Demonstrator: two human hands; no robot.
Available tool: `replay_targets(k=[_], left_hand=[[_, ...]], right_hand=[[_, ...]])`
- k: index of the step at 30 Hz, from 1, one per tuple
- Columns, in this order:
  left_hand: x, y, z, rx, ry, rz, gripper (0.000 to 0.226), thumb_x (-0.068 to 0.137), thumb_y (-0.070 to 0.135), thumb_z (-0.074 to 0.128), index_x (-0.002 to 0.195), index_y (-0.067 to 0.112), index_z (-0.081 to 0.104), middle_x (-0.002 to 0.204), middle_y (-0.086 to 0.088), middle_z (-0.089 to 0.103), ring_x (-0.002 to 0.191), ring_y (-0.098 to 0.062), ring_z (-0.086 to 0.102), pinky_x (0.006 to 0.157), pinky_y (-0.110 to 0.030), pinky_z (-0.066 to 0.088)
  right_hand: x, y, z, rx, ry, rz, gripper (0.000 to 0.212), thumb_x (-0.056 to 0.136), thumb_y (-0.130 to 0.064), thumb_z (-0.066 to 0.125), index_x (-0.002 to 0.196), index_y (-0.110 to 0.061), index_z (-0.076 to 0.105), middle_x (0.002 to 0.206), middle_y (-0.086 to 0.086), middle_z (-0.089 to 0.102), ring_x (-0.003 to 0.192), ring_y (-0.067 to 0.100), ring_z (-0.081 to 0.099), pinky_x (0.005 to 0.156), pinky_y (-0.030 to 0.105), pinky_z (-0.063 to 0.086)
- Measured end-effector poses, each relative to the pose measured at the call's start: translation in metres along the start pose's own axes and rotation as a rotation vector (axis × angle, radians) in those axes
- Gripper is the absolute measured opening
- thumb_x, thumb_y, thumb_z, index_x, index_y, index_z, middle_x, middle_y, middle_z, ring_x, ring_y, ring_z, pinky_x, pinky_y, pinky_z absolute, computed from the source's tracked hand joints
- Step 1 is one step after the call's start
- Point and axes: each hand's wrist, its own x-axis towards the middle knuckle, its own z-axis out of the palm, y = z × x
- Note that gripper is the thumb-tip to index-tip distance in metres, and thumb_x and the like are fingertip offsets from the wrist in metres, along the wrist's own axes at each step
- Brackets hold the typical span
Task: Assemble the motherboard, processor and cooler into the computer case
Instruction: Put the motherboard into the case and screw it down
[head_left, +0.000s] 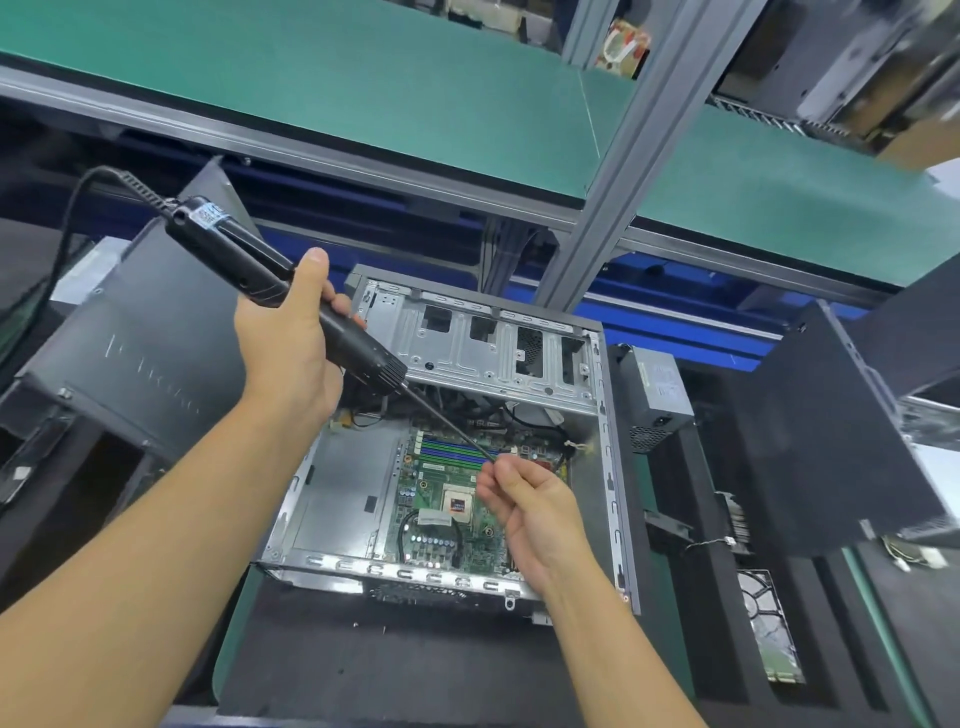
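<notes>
The left hand (291, 353) grips the screwdriver (234, 254), whose long bit (447, 423) slants down-right to the nearer right hand (535, 512), its fingers (501, 467) pinching the bit's tip above the motherboard (415, 493), which lies flat in the case (467, 358).

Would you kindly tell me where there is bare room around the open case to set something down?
Free: the metal floor between the case wall and the motherboard, and the foam mat before the case. Crowded: cables under the drive cage; left hand and right hand hold the screwdriver above the board.
</notes>
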Motion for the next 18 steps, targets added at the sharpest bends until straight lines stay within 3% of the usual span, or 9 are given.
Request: replay_targets(k=[4,10,15,18], left_hand=[[-0.006,-0.003,0.005,0.000,-0.019,-0.003,0.030,0.085,0.024,0.075,0.099,0.018,0.049,0.068,0.001,0.055,0.060,-0.013,0.055,0.066,-0.037,0.054],[-0.006,0.004,0.003,0.053,-0.091,0.030,0.035,0.082,0.025,0.076,0.102,0.017,0.049,0.070,-0.001,0.055,0.061,-0.015,0.055,0.064,-0.035,0.053],[-0.005,0.007,-0.003,0.088,-0.125,0.064,0.043,0.079,0.023,0.078,0.107,0.013,0.047,0.070,-0.002,0.055,0.061,-0.015,0.056,0.065,-0.035,0.053],[-0.007,0.005,-0.009,0.130,-0.112,0.076,0.042,0.077,0.025,0.079,0.104,0.014,0.048,0.070,-0.001,0.057,0.060,-0.015,0.057,0.064,-0.035,0.054]], right_hand=[[0.001,-0.001,-0.005,0.045,-0.038,0.068,0.034,0.077,-0.006,0.074,0.107,0.008,0.067,0.091,0.016,0.074,0.079,0.022,0.073,0.067,0.026,0.060],[0.005,-0.004,-0.007,-0.130,-0.123,0.116,0.025,0.075,-0.002,0.075,0.099,0.004,0.071,0.095,0.020,0.074,0.084,0.026,0.074,0.070,0.029,0.060],[0.012,-0.016,-0.003,-0.547,-0.266,-0.013,0.017,0.087,0.004,0.071,0.103,0.000,0.068,0.091,0.021,0.075,0.087,0.029,0.075,0.071,0.027,0.061],[0.016,-0.017,0.006,-0.955,-0.322,-0.123,0.015,0.086,-0.007,0.077,0.097,-0.016,0.071,0.084,0.005,0.078,0.083,0.016,0.075,0.072,0.017,0.056]])
